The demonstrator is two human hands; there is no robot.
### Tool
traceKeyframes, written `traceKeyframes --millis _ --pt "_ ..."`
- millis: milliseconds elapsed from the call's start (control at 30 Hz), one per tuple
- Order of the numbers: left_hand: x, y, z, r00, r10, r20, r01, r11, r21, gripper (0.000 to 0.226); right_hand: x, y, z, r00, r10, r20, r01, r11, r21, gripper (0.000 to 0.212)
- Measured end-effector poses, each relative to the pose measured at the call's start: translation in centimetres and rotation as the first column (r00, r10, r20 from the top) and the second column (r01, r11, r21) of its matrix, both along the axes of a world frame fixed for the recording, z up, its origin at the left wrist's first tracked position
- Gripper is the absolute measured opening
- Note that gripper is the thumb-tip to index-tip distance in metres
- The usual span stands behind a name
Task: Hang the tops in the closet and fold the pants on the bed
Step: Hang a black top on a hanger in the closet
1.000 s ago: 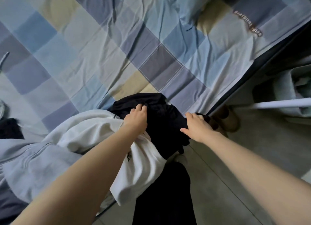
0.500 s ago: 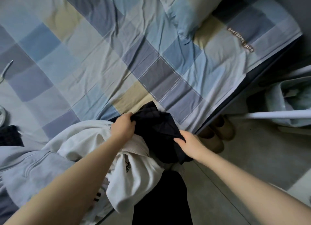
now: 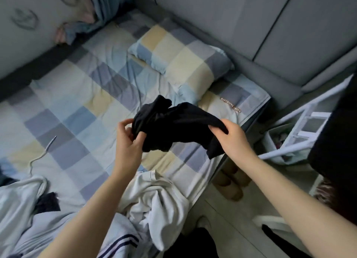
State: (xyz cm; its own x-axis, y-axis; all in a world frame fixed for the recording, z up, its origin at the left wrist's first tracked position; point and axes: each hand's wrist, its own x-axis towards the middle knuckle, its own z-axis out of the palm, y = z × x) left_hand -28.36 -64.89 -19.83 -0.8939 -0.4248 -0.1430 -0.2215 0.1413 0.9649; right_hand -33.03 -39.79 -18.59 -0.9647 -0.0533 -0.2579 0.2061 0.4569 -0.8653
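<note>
- A black garment (image 3: 173, 126) is hanging bunched in the air above the bed's (image 3: 81, 111) near right part, held up between 2 hands; whether it is a top or pants cannot be told.
- The left hand (image 3: 128, 140) is pinching the garment's left end, thumb and fingers curled into the cloth.
- The right hand (image 3: 232, 137) is gripping the right end, fingers folded over a fold, with a flap of cloth dangling below it toward the bed's right edge.
- A white garment (image 3: 164, 201) is lying crumpled at the bed's near edge, just below the held piece and spilling over the side.
- A pale blue garment (image 3: 21, 203) is lying at the near left corner, touching the white one, with a dark piece (image 3: 47, 202) showing beside it.
- A checked pillow (image 3: 181, 58) is sitting at the bed's far right corner, well apart from the clothes.
- A thin white cord (image 3: 41, 155) is trailing across the sheet toward the left edge.
- Brown slippers (image 3: 229, 184) are standing on the floor just beside the bed's right edge.
- A white rack (image 3: 301, 128) is leaning near the right side.
</note>
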Motion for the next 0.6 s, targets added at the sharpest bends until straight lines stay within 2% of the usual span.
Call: traceKeyframes --millis 100,200,267,400,500,567,600 --pt "1.1 0.7 6.8 0.997 -0.044 -0.057 0.044 0.999 0.001 0.021 2.6 0.7 6.4 0.993 -0.095 -0.073 0.090 0.994 -0.060 0.017" --pt "2.4 1.1 11.0 0.988 -0.132 0.078 0.128 0.991 0.048 0.028 5.0 1.7 11.1 0.974 -0.196 -0.118 0.176 0.971 -0.159 0.010" --pt "3.8 1.3 13.4 0.948 -0.254 0.191 0.253 0.967 0.033 0.032 6.9 2.6 13.8 0.944 -0.281 -0.175 0.247 0.950 -0.192 0.010" --pt "6.8 2.3 16.2 0.766 -0.569 0.299 0.586 0.809 0.037 0.023 10.2 4.8 17.2 0.870 -0.406 -0.280 0.381 0.914 -0.140 0.020" --pt "8.7 3.0 17.3 0.658 -0.657 0.367 0.711 0.703 -0.015 0.024 12.4 7.1 19.2 0.826 -0.461 -0.324 0.461 0.884 -0.080 0.025" --pt "9.6 3.5 17.6 0.563 -0.691 0.452 0.800 0.593 -0.091 0.019 13.5 8.5 20.4 0.807 -0.476 -0.350 0.503 0.864 -0.014 0.027" --pt "9.8 3.8 17.6 0.518 -0.695 0.498 0.833 0.541 -0.112 0.024 14.1 9.2 20.9 0.791 -0.489 -0.368 0.528 0.849 0.006 0.028"
